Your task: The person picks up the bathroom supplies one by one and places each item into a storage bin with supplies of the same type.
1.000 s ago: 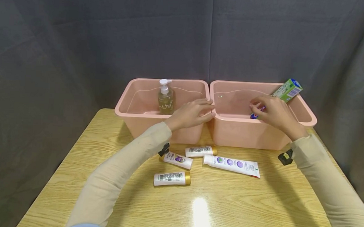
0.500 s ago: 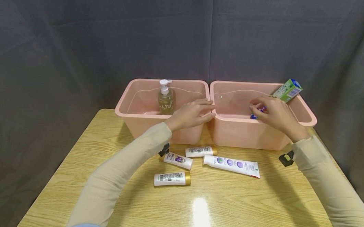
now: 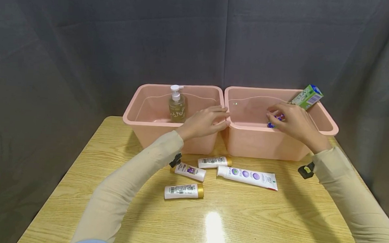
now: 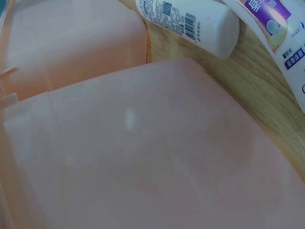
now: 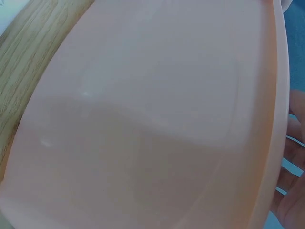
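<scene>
My left hand (image 3: pixel 203 122) lies over the near inner corner of the left pink bin (image 3: pixel 154 124), its extended fingertips at the rim of the right pink bin (image 3: pixel 253 128). My right hand (image 3: pixel 293 121) hangs over that bin's front rim with fingers loosely bent. Nothing shows in its grasp; the right wrist view catches only part of its fingers (image 5: pixel 295 138) beyond the bin wall. A green and blue carton (image 3: pixel 308 96) leans in the right bin's far right corner. A blue and red printed piece (image 3: pixel 275 121) shows between thumb and fingers, inside the bin; whether it belongs to the carton is hidden.
A pump bottle (image 3: pixel 177 107) stands in the left bin. On the wooden table (image 3: pixel 258 220), before the bins, lie a white tube (image 3: pixel 247 176) and three small white bottles with gold caps: one behind (image 3: pixel 213 162), one in the middle (image 3: pixel 190 171), one in front (image 3: pixel 183 191).
</scene>
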Tool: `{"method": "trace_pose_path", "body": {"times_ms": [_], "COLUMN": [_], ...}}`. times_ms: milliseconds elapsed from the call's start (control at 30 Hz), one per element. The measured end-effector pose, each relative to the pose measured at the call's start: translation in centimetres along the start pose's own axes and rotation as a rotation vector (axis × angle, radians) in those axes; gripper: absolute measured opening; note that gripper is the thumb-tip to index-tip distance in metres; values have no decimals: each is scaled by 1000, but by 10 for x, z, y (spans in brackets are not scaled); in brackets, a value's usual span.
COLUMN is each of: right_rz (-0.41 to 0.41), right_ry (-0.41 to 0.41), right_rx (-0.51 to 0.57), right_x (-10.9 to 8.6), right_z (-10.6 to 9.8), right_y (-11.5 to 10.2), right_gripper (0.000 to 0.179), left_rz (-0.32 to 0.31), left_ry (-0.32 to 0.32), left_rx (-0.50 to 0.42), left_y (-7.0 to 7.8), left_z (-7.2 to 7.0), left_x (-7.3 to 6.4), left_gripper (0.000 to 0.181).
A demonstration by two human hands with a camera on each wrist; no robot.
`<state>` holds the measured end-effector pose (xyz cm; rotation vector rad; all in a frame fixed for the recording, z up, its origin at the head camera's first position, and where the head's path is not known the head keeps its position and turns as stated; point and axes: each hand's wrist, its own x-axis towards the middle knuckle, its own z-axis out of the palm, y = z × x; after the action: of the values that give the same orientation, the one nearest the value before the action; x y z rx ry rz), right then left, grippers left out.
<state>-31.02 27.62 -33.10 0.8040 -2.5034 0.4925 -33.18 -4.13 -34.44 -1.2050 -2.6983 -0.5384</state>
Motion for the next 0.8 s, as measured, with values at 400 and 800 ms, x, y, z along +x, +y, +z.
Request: {"method": "trace_pose_path", "body": {"times_ms": [400, 800], "right_rz": [-27, -79], "right_ry": [5, 39], "right_rx": [-13, -20], "right_x": [1, -1], "right_z": [-4, -8], "right_y": [-7, -14], "right_gripper": [16, 14], "left_rz": [7, 12], "left_ry": [-2, 5], "left_rx": [2, 11], "left_y": [-1, 0], "left_z": [1, 2], "left_x": [1, 2], "left_gripper": [52, 49]}}
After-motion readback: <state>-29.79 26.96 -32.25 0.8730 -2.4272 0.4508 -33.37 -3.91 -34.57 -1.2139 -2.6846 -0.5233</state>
